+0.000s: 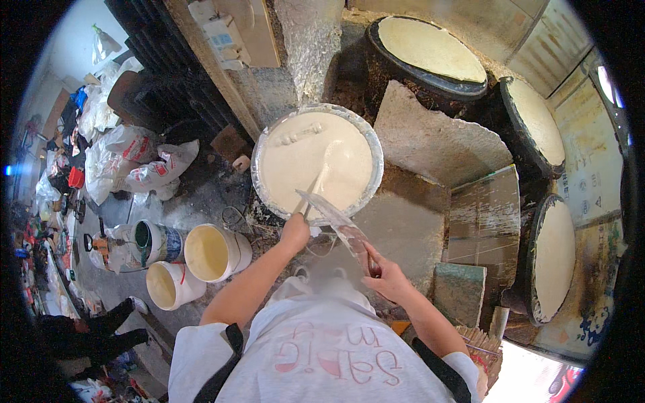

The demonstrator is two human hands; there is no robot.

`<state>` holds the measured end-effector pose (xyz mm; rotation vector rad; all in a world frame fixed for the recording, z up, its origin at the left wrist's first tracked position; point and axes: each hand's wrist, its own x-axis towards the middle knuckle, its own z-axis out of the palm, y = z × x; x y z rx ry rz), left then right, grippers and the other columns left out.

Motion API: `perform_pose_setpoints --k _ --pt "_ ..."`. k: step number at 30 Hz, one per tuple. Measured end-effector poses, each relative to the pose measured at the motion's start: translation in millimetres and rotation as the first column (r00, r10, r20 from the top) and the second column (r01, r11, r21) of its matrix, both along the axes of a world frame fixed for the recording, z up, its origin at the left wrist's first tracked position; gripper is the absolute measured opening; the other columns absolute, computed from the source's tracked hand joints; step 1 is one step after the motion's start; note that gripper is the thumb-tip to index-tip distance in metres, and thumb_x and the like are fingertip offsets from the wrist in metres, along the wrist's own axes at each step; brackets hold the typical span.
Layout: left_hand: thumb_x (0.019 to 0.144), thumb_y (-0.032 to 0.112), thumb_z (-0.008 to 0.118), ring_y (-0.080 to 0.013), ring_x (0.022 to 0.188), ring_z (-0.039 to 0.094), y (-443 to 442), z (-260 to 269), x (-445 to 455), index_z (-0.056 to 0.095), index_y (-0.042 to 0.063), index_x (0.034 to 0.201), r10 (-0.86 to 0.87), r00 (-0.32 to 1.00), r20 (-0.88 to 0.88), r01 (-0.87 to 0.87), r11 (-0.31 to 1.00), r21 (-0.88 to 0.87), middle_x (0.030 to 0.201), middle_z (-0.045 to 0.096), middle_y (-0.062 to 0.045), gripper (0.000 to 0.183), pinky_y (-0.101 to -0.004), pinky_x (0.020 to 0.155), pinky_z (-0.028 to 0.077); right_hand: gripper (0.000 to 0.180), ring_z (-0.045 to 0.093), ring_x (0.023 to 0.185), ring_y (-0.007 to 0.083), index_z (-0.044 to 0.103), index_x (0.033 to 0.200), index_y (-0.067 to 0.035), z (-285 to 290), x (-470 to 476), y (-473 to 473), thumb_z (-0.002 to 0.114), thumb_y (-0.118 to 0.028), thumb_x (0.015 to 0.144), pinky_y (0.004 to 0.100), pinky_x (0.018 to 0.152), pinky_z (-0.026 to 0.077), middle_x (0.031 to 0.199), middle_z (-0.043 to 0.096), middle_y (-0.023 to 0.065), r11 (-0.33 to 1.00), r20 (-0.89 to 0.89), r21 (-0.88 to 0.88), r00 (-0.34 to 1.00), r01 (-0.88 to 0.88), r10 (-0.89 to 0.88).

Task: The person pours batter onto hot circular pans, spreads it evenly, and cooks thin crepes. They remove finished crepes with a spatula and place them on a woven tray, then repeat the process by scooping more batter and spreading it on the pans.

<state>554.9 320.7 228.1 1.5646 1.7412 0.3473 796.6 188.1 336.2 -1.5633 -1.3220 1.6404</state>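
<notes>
A large round tub [379, 163] filled with pale, creamy batter [297, 166] stands before me. My left hand [295, 234] grips the handle of a long utensil, possibly a ladle [330, 161]; its far end is coated in batter, so its shape is unclear. In my right hand [390, 277] is a long, flat, curved scraper [340, 224], smeared pale along its blade. The scraper's tip crosses the ladle's handle over the tub's near side; whether they touch I cannot tell. A batter-coated lump [300, 135] shows at the surface near the far rim.
Three round black griddles [375, 38] [524, 136] [535, 262] bearing pale sheets curve around the right. A rough board [438, 128] and glass-like panel [484, 216] stand before them. White buckets [242, 254] [189, 287] sit left, near plastic sacks [164, 166]. Someone's dark-clothed legs [111, 327] appear lower left.
</notes>
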Motion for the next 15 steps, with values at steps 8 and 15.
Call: perform_pose_setpoints --k 8,15 --pt "0.084 0.011 0.051 -0.0446 0.081 0.06 -27 48 -17 0.051 -0.003 0.096 -0.084 0.984 -0.16 0.096 0.993 0.065 0.08 0.062 -0.028 0.018 -0.0536 0.072 0.046 0.082 0.058 0.076 0.0168 0.025 0.146 -0.011 -53 -55 60 0.063 -0.002 0.073 0.0265 0.068 0.047 0.09 0.063 0.0119 0.966 0.023 -0.004 0.965 0.26 -0.26" --pt "0.091 0.018 0.047 -0.0218 0.048 0.046 -4 36 -69 0.05 0.003 0.095 0.267 0.785 0.559 -0.05 0.927 -0.373 0.06 0.05 -0.007 0.016 -0.0354 0.046 0.038 0.081 0.046 0.04 0.0118 0.019 0.147 -0.014 -49 -81 45 0.056 0.002 0.077 0.0285 0.034 0.034 0.06 0.052 0.0035 0.859 -0.314 -0.214 0.8 0.465 -0.511"
